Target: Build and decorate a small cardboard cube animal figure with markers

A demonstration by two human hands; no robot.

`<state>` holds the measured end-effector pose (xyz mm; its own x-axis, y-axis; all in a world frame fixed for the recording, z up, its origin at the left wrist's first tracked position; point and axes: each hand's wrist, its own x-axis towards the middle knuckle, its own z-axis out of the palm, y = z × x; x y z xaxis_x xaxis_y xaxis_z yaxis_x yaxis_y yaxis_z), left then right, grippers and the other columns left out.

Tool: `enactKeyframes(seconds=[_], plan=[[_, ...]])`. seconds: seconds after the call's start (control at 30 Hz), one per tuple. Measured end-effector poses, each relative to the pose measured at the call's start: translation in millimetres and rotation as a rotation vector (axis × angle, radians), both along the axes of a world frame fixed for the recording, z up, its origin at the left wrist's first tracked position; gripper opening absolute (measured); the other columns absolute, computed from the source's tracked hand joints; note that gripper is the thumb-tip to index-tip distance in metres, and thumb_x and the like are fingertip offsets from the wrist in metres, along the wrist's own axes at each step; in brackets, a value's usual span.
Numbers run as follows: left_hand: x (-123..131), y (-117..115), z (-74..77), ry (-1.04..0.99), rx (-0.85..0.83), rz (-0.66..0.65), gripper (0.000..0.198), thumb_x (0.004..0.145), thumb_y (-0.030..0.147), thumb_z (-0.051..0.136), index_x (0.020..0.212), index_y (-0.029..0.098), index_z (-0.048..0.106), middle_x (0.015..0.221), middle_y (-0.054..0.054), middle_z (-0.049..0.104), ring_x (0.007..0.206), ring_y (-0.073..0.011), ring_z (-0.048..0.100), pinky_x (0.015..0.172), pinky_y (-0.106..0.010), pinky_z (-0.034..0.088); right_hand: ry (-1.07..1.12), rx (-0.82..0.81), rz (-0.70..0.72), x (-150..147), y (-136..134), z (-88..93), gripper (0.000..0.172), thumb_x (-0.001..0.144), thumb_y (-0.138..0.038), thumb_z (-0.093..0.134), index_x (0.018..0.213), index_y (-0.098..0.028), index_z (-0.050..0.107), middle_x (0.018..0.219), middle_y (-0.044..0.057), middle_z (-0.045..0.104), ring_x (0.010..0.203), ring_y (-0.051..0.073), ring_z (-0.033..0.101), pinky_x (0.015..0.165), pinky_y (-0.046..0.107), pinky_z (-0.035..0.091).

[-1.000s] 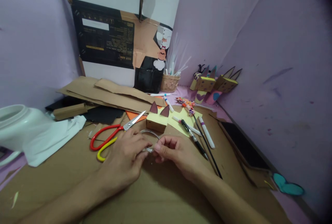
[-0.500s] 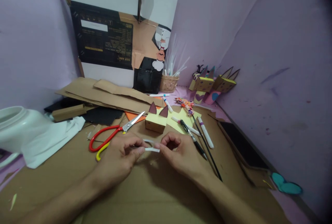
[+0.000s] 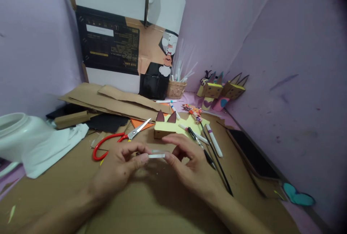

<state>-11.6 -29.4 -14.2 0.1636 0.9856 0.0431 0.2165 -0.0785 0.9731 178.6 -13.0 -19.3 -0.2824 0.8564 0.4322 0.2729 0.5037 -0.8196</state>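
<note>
A narrow white strip point(image 3: 157, 156) is pinched at its left end between the thumb and finger of my left hand point(image 3: 119, 165). It looks like tape or paper; a second pale, blurred band shows just behind it. My right hand point(image 3: 188, 158) has its thumb tip at the strip's right end, with the index finger lifted clear of the thumb. Just beyond my hands sits a small cardboard box point(image 3: 164, 129) with a yellow top and two brown pointed ears. Red-handled scissors point(image 3: 120, 138) lie open beside my left hand, partly covering something yellow.
White markers point(image 3: 214, 141) and a black pen point(image 3: 202, 147) lie to the right, near a phone point(image 3: 253, 154). Cardboard sheets point(image 3: 114, 100) lie behind. A white jar point(image 3: 16, 136) stands left. Finished box figures point(image 3: 213, 91) and a basket point(image 3: 176, 89) of thin sticks stand at the back.
My right index finger has lifted away from the thumb and strip. The strip now shows straighter between my hands. The camera view has shifted slightly.
</note>
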Motion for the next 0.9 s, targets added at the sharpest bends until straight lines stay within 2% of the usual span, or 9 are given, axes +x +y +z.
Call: enactKeyframes(seconds=[0.07,0.17,0.27,0.33,0.57,0.63,0.7,0.8,0.9], plan=[[0,2,-2.7,-0.194,-0.153,-0.026,0.011,0.072,0.030,0.065,0.071,0.018,0.067,0.062,0.002,0.061,0.057,-0.0111,0.051,0.055,-0.022,0.039,-0.022,-0.089,0.104,0,-1,4.5,0.016,0.084,-0.026,0.057,0.084,-0.018,0.070,0.084,0.006,0.068,0.066,0.013,0.060,0.057,0.023,0.047],[1,4,-5.2,-0.363,-0.288,0.010,0.018,0.065,0.032,0.073,0.070,0.016,0.067,0.064,0.000,0.064,0.060,-0.0116,0.054,0.058,-0.022,0.040,0.006,-0.417,0.172,-1,1,4.2,0.029,0.085,-0.039,0.055,0.074,-0.016,0.068,0.052,-0.002,0.056,0.046,0.009,0.053,0.044,0.019,0.040],[3,6,-5.3,-0.448,-0.357,0.034,0.024,0.060,0.033,0.079,0.070,0.014,0.067,0.063,-0.001,0.064,0.062,-0.0136,0.056,0.062,-0.024,0.041,0.152,-0.791,0.279,-1,4,-1.4,0.039,0.078,-0.053,0.060,0.073,-0.014,0.065,0.058,-0.002,0.060,0.035,0.005,0.048,0.034,0.015,0.035],[4,7,-5.7,-0.486,-0.383,0.022,0.027,0.057,0.035,0.081,0.069,0.014,0.067,0.063,-0.001,0.064,0.062,-0.0137,0.056,0.062,-0.025,0.041,0.264,-0.940,0.356,0,7,-5.1,0.041,0.071,-0.054,0.066,0.071,-0.014,0.065,0.062,-0.002,0.063,0.033,0.003,0.047,0.032,0.014,0.035],[6,9,-12.4,-0.566,-0.429,-0.048,0.029,0.057,0.036,0.082,0.068,0.015,0.066,0.064,-0.001,0.065,0.065,-0.0133,0.057,0.065,-0.024,0.042,0.407,-0.998,0.358,1,8,-5.9,0.034,0.064,-0.045,0.075,0.066,-0.012,0.068,0.053,-0.003,0.062,0.030,0.000,0.039,0.029,0.013,0.026],[6,10,-9.7,-0.481,-0.391,-0.026,0.029,0.061,0.038,0.078,0.075,0.016,0.067,0.068,-0.002,0.066,0.067,-0.0153,0.058,0.066,-0.026,0.044,0.395,-0.948,0.311,1,7,-2.4,0.033,0.063,-0.044,0.075,0.063,-0.012,0.067,0.051,-0.004,0.060,0.029,0.000,0.037,0.029,0.014,0.022],[1,11,-4.0,-0.267,-0.231,0.074,0.032,0.068,0.042,0.071,0.088,0.018,0.067,0.080,-0.004,0.069,0.073,-0.0189,0.061,0.068,-0.028,0.045,0.385,-0.887,0.239,2,6,2.1,0.032,0.063,-0.043,0.074,0.061,-0.013,0.066,0.048,-0.004,0.059,0.028,0.000,0.034,0.028,0.015,0.018],[-16,13,5.2,0.255,0.103,0.237,0.032,0.078,0.042,0.058,0.103,0.023,0.063,0.095,-0.005,0.069,0.085,-0.0229,0.061,0.075,-0.031,0.044,0.403,-0.869,0.156,5,5,7.5,0.030,0.065,-0.042,0.072,0.059,-0.014,0.063,0.049,-0.004,0.060,0.026,0.001,0.030,0.027,0.017,0.013],[-37,16,7.3,0.680,0.179,0.216,0.033,0.077,0.036,0.057,0.107,0.025,0.062,0.093,-0.006,0.068,0.083,-0.0255,0.061,0.074,-0.033,0.042,0.401,-0.919,0.130,6,6,8.0,0.030,0.066,-0.043,0.070,0.060,-0.014,0.063,0.049,-0.003,0.061,0.025,0.000,0.028,0.027,0.018,0.011]])
